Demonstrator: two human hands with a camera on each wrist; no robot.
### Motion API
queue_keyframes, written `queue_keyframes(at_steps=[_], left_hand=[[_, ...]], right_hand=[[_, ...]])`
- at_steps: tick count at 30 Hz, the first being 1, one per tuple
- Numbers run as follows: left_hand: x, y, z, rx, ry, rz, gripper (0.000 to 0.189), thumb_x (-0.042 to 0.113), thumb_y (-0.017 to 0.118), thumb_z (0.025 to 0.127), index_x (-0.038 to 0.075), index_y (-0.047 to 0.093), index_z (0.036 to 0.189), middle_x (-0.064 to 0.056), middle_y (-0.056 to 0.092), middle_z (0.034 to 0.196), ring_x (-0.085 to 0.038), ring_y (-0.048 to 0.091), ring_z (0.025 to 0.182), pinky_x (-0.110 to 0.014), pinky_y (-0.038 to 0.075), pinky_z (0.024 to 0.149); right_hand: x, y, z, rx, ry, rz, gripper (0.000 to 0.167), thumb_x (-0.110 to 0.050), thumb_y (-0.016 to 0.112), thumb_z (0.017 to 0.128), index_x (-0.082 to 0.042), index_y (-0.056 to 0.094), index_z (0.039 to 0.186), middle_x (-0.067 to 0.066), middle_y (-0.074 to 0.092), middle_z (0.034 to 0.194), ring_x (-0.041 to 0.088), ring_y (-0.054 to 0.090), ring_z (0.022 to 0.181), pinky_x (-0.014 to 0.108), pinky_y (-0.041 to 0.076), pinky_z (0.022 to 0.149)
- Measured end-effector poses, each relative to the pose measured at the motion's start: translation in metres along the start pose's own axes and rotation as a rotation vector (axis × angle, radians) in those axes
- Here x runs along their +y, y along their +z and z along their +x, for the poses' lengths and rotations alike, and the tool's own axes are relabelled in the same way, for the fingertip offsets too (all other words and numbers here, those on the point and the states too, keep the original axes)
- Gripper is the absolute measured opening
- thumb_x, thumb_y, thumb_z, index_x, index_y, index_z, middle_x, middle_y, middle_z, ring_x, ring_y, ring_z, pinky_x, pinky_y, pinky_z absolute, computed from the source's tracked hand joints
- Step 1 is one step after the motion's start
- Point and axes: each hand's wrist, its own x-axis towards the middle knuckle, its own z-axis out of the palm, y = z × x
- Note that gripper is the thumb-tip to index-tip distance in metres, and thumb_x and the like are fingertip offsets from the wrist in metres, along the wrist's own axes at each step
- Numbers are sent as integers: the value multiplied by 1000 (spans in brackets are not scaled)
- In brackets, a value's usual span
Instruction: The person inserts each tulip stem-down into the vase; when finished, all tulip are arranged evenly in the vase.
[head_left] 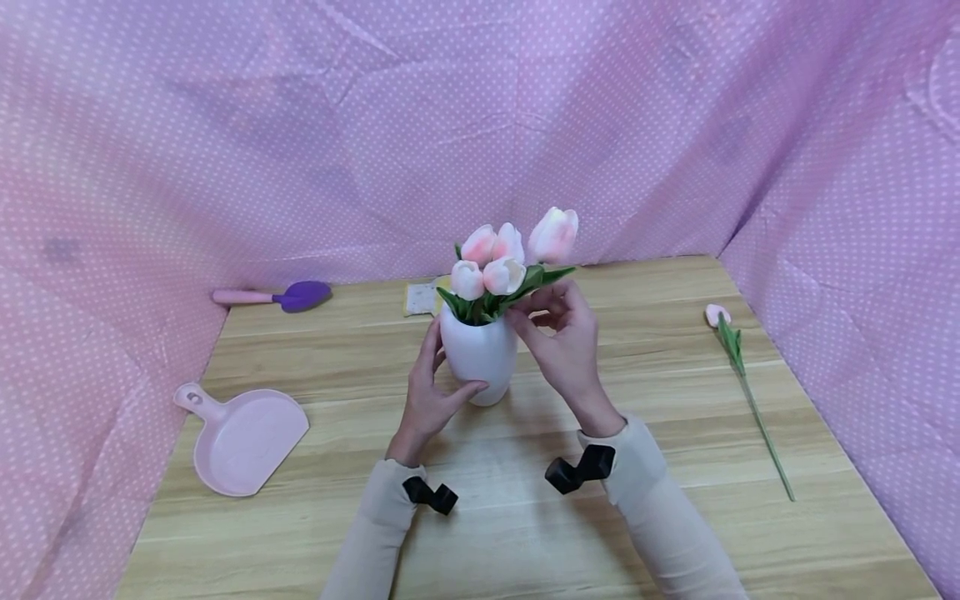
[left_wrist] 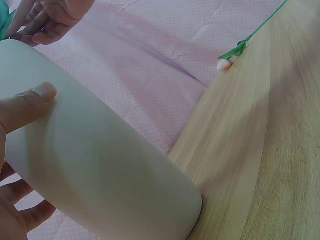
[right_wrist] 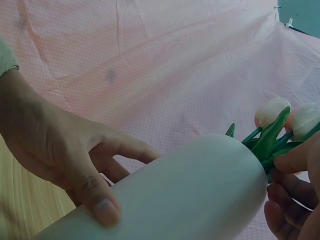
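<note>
A white vase [head_left: 482, 354] stands on the wooden table with several pink-and-white tulips [head_left: 480, 244] in it. My left hand [head_left: 426, 398] holds the vase from the left, its thumb across the front and its fingers round the far side. At the vase's rim, my right hand [head_left: 566, 346] pinches the stem of a taller tulip [head_left: 553, 236] between thumb and fingers. That stem is mostly hidden by the hand and leaves. The right wrist view shows the fingertips right beside the green leaves [right_wrist: 270, 132] at the vase mouth.
A single tulip [head_left: 742, 375] lies on the table [head_left: 360, 533] at the right. To the left are a pink dustpan [head_left: 251, 437] and a purple trowel [head_left: 303, 296] with a pink handle. A small pale packet [head_left: 420, 298] lies behind the vase. Pink dotted cloth [head_left: 300, 125] surrounds the table.
</note>
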Motion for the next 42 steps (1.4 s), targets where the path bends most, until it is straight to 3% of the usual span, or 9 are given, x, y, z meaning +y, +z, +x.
queue_keyframes(at_steps=[7, 11, 17, 20, 29, 38, 42], left_hand=[[0, 0, 0, -3, -12, -5, 110, -1, 87, 72, 16, 24, 159, -14, 41, 157, -37, 49, 135, -59, 46, 111], [1, 0, 0, -4, -17, -3, 109, -1, 87, 72, 16, 24, 159, -14, 40, 158, -38, 48, 136, -58, 46, 111], [2, 0, 0, -7, -30, 1, 109, -1, 87, 72, 16, 23, 160, -13, 39, 159, -38, 48, 137, -58, 46, 112], [2, 0, 0, -9, -34, 2, 109, 0, 87, 72, 16, 23, 160, -13, 40, 159, -38, 48, 137, -57, 46, 112], [1, 0, 0, -5, -24, 1, 110, 0, 88, 72, 16, 24, 159, -13, 41, 158, -38, 49, 136, -58, 46, 112], [1, -1, -1, -8, -17, -6, 109, -1, 87, 72, 16, 23, 159, -14, 40, 158, -38, 48, 137, -58, 46, 112], [0, 0, -1, -6, -7, -5, 110, -2, 87, 72, 14, 23, 159, -16, 41, 157, -39, 49, 136, -58, 46, 112]], right_hand=[[2, 1, -1, -2, 11, 11, 26, 10, 72, 82, 9, 49, 93, 31, 71, 89, -2, 68, 81, 18, 56, 67], [4, -3, -4, -9, 15, 15, 26, 9, 72, 83, 9, 49, 95, 28, 72, 89, 0, 68, 80, 18, 57, 68], [8, -13, -7, -2, 19, 24, 27, 10, 72, 82, 11, 50, 98, -8, 73, 87, 1, 68, 82, 18, 57, 69], [11, -21, -8, 5, 31, 26, 26, 11, 71, 83, 12, 51, 101, -17, 70, 88, 1, 68, 83, 17, 57, 68], [23, -50, -10, 61, 104, 2, 25, 9, 71, 85, 10, 55, 104, -16, 70, 87, 0, 67, 82, 13, 55, 66], [32, -91, -8, 125, 160, 47, 27, 10, 69, 86, -8, 63, 105, -10, 71, 90, 3, 67, 83, 13, 57, 67], [37, -113, -6, 173, 161, 36, 28, 13, 67, 86, -7, 65, 105, -8, 72, 89, 4, 67, 82, 12, 57, 66]])
